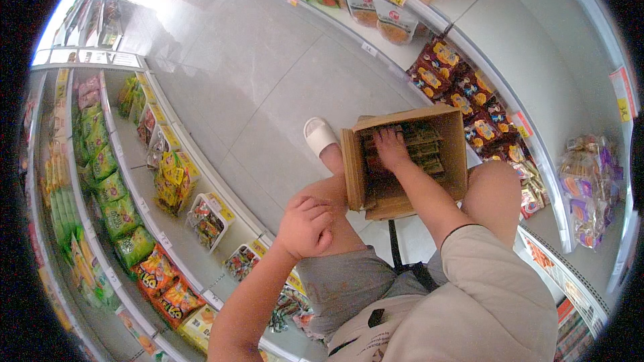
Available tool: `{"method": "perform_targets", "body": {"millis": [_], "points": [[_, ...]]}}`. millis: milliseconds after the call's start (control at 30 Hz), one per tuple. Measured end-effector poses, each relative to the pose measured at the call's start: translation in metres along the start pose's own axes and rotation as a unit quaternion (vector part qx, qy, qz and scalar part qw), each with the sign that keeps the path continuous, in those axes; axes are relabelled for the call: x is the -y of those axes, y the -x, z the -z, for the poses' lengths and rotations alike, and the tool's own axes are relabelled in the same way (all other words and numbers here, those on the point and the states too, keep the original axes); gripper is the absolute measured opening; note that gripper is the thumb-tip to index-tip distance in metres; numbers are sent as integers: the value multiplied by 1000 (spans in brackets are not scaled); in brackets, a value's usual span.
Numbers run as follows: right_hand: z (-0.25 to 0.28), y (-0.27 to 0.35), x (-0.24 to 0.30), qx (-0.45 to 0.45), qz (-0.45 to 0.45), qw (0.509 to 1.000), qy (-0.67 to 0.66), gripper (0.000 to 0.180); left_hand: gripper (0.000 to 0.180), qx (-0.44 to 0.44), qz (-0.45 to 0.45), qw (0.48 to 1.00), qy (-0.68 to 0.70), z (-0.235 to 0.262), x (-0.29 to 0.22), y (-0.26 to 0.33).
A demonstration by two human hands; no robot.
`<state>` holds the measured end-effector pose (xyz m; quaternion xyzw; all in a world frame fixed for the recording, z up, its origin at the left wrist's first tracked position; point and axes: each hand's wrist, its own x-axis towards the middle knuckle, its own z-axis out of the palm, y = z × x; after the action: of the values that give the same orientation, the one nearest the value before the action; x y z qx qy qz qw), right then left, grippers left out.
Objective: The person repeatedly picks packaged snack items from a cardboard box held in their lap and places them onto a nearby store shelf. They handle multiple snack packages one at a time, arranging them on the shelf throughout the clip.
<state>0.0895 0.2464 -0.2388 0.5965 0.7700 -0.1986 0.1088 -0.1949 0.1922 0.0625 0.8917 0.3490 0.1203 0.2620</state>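
An open cardboard box (408,209) stands tilted between my knees, its flaps folded outward. My right hand (391,147) reaches inside it from above, fingers spread over the contents, with nothing seen lifted in them. Small greenish-brown packets (424,147) lie in the box beside that hand; shadow hides part of the inside. Over my left knee, my left hand (306,226) is loosely curled with nothing visible in it, apart from the box.
Shelves of snack bags (121,218) and white trays of small sweets (208,222) run along my left. To my right, a shelf holds dark brown packets (463,97) and a pile of purple packets (590,188). A grey tiled floor (235,67) stretches ahead.
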Motion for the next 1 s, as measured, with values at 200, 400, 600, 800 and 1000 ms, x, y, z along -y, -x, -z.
{"method": "perform_targets", "body": {"millis": [200,400,600,800,1000], "points": [[14,-14,-4,43,2,998,51,47,25,9,-3,1000,-4,-2,2,1],[-28,-17,-13,89,-73,988,-101,41,24,5,-12,1000,-2,3,0,-8],[-30,-4,-3,155,33,986,58,40,23,17,7,1000,-13,1,-2,1],[-46,-29,-13,153,-17,988,19,37,22,14,0,1000,0,-1,2,-3],[-65,-53,-34,127,14,991,44,36,26,27,5,1000,0,3,-1,-2]]}}
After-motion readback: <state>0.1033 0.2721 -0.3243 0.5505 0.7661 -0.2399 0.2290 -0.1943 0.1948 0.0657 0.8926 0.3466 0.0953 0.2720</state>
